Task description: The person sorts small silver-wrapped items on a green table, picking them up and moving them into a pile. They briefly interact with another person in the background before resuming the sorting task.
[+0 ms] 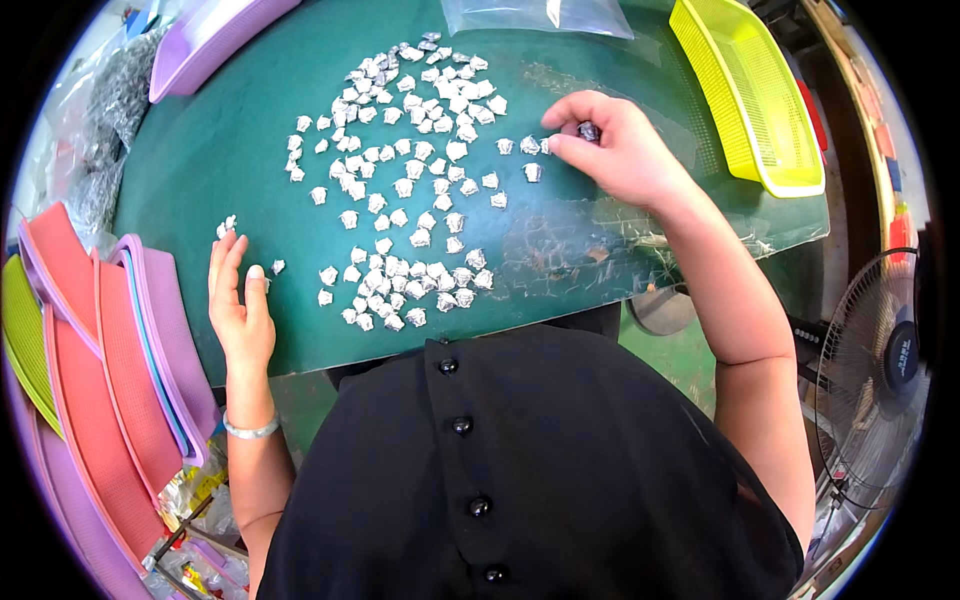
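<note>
Many small silvery-white, star-shaped metal pieces (395, 283) lie spread over the green tabletop (560, 240), in a loose cluster at the back and a denser one near the front edge. On the right, my right hand (630, 155) is curled, with a darker shiny metal piece (588, 131) held among its fingers. Its thumb and index tips close around another small piece (546, 146) at the end of a short row. My left hand (243, 310) rests at the table's left side, fingers stretched out. A few pieces (228, 226) lie by its fingertips, and one (278, 267) beside its thumb.
A yellow-green plastic basket (745, 110) stands at the right edge of the table. A purple basket (215, 45) and a clear plastic bag (540, 15) are at the back. Stacked coloured baskets (130, 360) lean on the left; a black fan (870, 375) stands at right.
</note>
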A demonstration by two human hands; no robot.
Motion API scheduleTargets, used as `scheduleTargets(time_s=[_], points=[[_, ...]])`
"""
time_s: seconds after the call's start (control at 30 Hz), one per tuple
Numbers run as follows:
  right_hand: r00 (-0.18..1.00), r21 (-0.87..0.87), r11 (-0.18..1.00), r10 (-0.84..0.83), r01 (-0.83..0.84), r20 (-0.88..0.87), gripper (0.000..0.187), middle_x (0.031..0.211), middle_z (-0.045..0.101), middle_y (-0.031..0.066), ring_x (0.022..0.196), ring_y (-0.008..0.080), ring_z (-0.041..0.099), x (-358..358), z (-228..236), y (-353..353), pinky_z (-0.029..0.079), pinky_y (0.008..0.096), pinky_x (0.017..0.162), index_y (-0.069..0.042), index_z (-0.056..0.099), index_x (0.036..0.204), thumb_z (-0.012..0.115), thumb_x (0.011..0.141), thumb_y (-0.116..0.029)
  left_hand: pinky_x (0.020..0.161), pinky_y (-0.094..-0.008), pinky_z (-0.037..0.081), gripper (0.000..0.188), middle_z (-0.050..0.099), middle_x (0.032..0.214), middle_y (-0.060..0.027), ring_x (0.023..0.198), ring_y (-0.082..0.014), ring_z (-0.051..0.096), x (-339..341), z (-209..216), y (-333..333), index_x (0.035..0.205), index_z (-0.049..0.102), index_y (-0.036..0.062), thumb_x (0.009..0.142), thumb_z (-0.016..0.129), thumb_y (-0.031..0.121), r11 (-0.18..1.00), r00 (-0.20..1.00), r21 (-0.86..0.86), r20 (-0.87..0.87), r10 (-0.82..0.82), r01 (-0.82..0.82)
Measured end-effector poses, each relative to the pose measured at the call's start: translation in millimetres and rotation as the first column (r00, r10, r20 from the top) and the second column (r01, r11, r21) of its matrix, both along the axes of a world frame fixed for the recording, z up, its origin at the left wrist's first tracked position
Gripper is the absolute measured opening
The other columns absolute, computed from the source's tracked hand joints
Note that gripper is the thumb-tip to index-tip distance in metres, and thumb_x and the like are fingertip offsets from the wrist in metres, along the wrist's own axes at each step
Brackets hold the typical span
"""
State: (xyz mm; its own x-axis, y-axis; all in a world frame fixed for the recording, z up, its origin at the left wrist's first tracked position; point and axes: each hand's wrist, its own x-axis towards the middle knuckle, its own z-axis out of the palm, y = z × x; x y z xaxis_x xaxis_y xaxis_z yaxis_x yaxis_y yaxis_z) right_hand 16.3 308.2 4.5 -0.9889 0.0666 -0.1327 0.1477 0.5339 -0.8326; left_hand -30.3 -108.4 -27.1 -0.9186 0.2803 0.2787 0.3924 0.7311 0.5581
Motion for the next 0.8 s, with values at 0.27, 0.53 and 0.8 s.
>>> scheduleTargets(time_s=[0.27, 0.53, 0.8], points=[[0.951, 0.445, 0.883, 0.25, -0.147, -0.181, 0.015, 0.087, 0.058, 0.0109, 0.084, 0.0303, 0.061, -9.4, -5.4, -11.2, 0.049, 0.0392, 0.074, -0.006, 0.068, 0.092, 0.066, 0.079, -0.014, 0.107, -0.0417, 0.032, 0.029, 0.05, 0.135, -0.0155, 0.133, -0.0347, 0.037, 17.8, 13.4, 13.4, 0.116, 0.061, 0.0008, 0.088, 0.056, 0.003, 0.996, 0.998, -0.065, -0.026, -0.065, 0.063], [0.934, 0.548, 0.818, 0.314, -0.175, -0.17, 0.014, 0.089, 0.058, 0.011, 0.084, 0.0312, 0.06, -12.4, -8.6, -14.3, 0.049, 0.0396, 0.075, -0.006, 0.067, 0.09, 0.065, 0.079, -0.015, 0.105, -0.0427, 0.035, 0.028, 0.053, 0.13, -0.0155, 0.13, -0.0347, 0.042, 18.3, 26.9, 55.6, 0.112, 0.063, 0.0021, 0.084, 0.059, 0.002, 0.981, 0.98, -0.04, -0.053, -0.19, 0.188], [0.997, -0.554, 0.828, -0.06, 0.081, 0.057, 0.007, 0.081, 0.057, -0.0009, 0.068, 0.0069, 0.051, -1.4, 2.4, 14.9, 0.04, 0.02, 0.061, -0.005, 0.06, 0.089, 0.062, 0.083, -0.007, 0.102, -0.0432, 0.039, 0.028, 0.055, 0.127, -0.0158, 0.128, -0.0364, 0.044, 19.2, 28.6, 70.6, 0.109, 0.064, 0.0029, 0.082, 0.062, 0.002, 0.971, 0.97, -0.041, -0.047, -0.239, 0.237]])
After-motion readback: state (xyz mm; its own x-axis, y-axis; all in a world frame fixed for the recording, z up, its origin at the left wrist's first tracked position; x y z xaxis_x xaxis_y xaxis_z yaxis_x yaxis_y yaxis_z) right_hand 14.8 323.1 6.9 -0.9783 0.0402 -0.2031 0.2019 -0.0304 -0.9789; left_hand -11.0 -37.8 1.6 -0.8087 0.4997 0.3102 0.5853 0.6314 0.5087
